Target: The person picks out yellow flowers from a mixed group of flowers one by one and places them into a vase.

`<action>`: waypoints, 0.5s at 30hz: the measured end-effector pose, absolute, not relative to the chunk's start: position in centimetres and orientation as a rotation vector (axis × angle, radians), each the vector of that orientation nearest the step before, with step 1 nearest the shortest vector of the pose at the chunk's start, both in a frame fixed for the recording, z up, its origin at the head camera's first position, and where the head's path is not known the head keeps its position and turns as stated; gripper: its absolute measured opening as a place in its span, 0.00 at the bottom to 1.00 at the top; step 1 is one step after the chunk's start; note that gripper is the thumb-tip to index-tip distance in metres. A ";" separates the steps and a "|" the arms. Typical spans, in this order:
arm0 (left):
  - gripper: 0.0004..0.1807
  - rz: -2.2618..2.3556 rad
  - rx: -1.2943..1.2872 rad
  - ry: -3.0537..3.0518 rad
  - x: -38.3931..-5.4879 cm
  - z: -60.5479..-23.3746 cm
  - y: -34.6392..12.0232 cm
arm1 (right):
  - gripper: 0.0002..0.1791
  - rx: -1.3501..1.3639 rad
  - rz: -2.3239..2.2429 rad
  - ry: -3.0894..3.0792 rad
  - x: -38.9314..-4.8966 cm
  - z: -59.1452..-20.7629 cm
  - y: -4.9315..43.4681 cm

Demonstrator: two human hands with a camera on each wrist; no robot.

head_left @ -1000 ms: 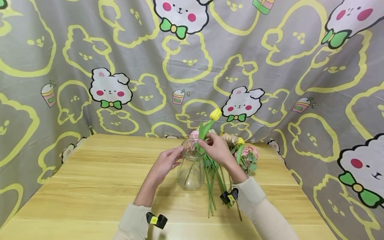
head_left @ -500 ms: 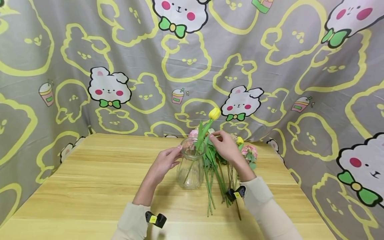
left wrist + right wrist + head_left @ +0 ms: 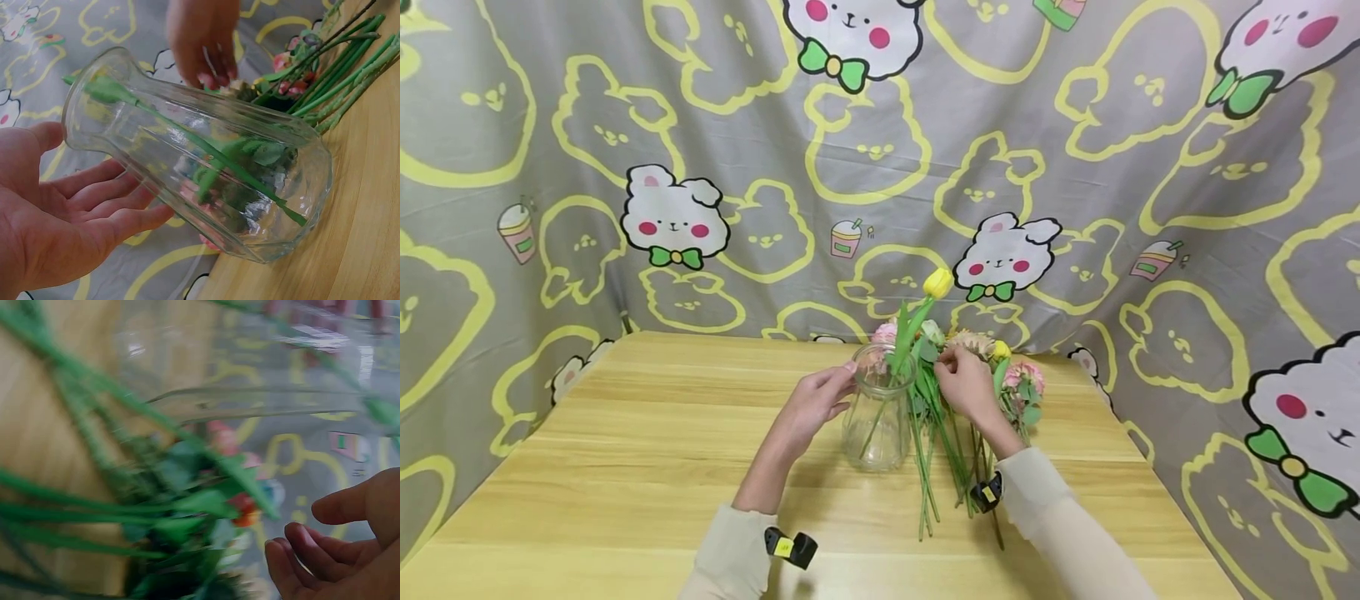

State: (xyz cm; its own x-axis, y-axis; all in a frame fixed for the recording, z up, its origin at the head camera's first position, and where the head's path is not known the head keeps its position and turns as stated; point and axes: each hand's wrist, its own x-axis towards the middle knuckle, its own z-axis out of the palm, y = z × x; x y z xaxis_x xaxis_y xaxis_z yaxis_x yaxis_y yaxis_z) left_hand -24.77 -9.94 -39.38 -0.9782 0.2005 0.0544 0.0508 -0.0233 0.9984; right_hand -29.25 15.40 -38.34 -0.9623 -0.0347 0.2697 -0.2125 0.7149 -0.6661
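A clear glass vase stands upright on the table, with one yellow tulip leaning to the right out of its mouth. The tulip's green stem runs down inside the glass. My left hand steadies the vase from the left, thumb at the rim and fingers extended along its side. Right of the vase, my right hand hovers over a pile of loose flowers. In the right wrist view its thumb and loosely bent fingers are apart with nothing between them, close to green leaves.
The pile holds pink blooms, a second yellow tulip and a pale beige flower. Their long green stems point toward the front of the wooden table. A patterned grey curtain hangs behind.
My right hand has let go of the tulip at the vase mouth and moved right, over the flower pile. The left hand and the vase have stayed in place.
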 end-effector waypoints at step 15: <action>0.35 2.169 0.264 2.115 -24.5 -39.2 -10.0 | 0.13 0.159 0.899 -2.884 -31.7 -42.9 14.8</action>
